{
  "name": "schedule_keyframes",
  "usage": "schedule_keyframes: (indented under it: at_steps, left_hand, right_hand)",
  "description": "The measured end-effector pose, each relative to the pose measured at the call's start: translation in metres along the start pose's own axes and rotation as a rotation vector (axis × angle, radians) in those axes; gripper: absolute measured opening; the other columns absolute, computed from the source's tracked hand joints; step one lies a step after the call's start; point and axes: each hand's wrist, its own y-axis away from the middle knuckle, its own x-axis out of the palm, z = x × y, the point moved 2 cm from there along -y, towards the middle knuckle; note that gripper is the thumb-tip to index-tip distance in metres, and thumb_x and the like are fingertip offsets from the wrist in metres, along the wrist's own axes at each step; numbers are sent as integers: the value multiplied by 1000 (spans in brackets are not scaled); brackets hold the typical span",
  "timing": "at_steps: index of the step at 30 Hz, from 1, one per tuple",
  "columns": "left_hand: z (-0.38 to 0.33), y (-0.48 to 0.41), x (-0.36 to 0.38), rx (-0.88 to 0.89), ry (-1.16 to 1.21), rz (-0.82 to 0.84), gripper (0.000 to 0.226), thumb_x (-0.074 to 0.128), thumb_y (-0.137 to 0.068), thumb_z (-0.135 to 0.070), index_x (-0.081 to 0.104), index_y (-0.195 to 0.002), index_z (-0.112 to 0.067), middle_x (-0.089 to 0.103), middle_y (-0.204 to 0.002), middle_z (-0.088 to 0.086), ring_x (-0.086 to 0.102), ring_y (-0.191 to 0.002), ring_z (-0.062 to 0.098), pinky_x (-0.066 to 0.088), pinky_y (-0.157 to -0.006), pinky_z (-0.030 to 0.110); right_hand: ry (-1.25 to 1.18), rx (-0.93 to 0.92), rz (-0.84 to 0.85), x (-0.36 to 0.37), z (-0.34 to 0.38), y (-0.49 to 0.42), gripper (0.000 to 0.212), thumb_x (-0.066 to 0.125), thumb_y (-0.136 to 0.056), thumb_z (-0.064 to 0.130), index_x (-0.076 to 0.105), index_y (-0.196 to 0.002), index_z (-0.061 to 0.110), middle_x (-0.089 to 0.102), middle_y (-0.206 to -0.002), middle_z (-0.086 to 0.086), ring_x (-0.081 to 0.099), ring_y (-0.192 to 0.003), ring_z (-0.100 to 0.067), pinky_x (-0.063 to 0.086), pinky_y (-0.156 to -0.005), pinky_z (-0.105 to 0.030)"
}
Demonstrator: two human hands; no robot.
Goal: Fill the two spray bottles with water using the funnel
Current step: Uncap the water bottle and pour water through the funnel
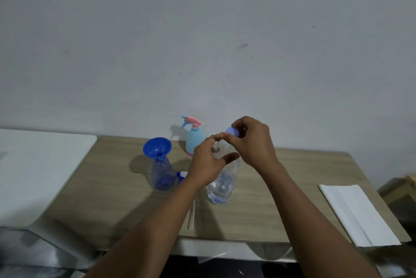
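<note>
Funnel [157,148] atop blue bottle [163,175], unobstructed

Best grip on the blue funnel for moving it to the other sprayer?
Probably pinch the blue funnel by its wide bowl rim, coming from above. It sits upright in the neck of the clear blue bottle, so the spout is hidden and the rim is the only exposed part. Lift straight up.

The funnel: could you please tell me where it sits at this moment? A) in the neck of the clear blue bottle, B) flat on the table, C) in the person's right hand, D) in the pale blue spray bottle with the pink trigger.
A: the funnel stands in the neck of the clear blue bottle, left of both hands.
</note>
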Motion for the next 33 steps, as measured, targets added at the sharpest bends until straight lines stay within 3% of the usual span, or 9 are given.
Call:
schedule_keyframes:
  at_steps: [6,13,16,20,24,28,31,33]
  left_hand:
    - [1,-1,1,15,15,5,55,83,-73,-42,59,-121,-32,63,-117,-15,62,-104,10,56,-89,33]
    - [2,1,2,19,2,3,69,81,-73,-47,54,-133,-28,61,-127,-12,61,-107,10,56,-92,36]
    - [0,2,0,31,17,-2,60,82,-73,-44,58,-126,-31,64,-119,-16,62,-105,9,56,-91,36]
    - [-1,3,1,19,11,2,57,82,-74,-41,58,-124,-29,64,-120,-11,62,-107,13,56,-93,37]
    - [2,2,1,25,1,7,66,81,-74,-45,54,-132,-28,63,-125,-10,62,-107,11,56,-92,34]
    - [2,1,1,22,26,16,71,81,-72,-50,53,-135,-29,60,-129,-13,62,-109,10,56,-92,35]
    - [2,2,2,22,19,9,60,82,-72,-46,58,-125,-31,62,-121,-18,62,-106,8,55,-90,30]
    - [2,3,2,14,13,2,64,82,-72,-45,56,-129,-28,61,-122,-15,61,-105,7,54,-88,27]
  right_hand:
    - [54,-138,41,-4,-3,0,35,81,-80,35,75,-109,14,74,-98,2,67,-83,-10,58,-78,-28]
    - [103,-194,269,-12,0,-1,39,66,-94,25,61,-133,23,67,-127,7,61,-93,-5,52,-88,-22]
    - [36,-113,170,-9,1,-1,49,80,-81,33,61,-124,23,63,-117,12,63,-84,-6,56,-79,-26]
    - [-11,-35,49,-5,-3,-3,31,84,-77,33,70,-100,19,69,-96,8,64,-76,-7,53,-68,-21]
    - [-65,-91,116,-10,-7,1,33,79,-83,31,72,-114,25,70,-107,16,66,-84,-3,55,-78,-23]
    - [-40,-131,212,-13,-8,4,43,67,-93,27,58,-134,29,64,-128,16,64,-94,-2,56,-84,-27]
    - [-61,-92,120,-11,-6,4,51,78,-83,34,58,-130,30,59,-118,13,65,-85,-3,57,-75,-23]
    - [-83,-68,86,-10,-6,3,47,79,-82,35,60,-124,29,60,-108,13,65,-81,-4,55,-72,-22]
